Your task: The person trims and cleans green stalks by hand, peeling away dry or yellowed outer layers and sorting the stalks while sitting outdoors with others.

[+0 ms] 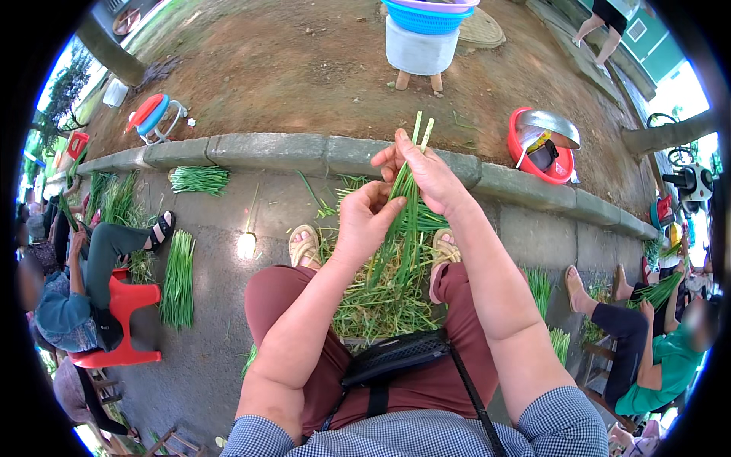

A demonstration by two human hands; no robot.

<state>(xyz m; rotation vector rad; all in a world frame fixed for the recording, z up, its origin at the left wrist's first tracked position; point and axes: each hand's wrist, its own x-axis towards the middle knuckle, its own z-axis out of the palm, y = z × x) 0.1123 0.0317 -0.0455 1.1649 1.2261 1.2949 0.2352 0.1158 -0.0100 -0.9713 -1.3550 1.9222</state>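
My right hand is closed around a small bunch of long green chives. Two pale stalk ends stick up past its fingers. Just below and to the left, my left hand pinches the same bunch between thumb and fingers. The leaf ends hang down between my knees. Under them, a heap of loose green and yellowed leaves covers the ground between my sandalled feet. More green stalks lie behind the bunch, partly hidden by my hands.
A stone curb runs across ahead. Beyond it stand a stool with a blue basket and a red basin. Chive bundles lie at left and far left. Seated people work on both sides; a red chair is at left.
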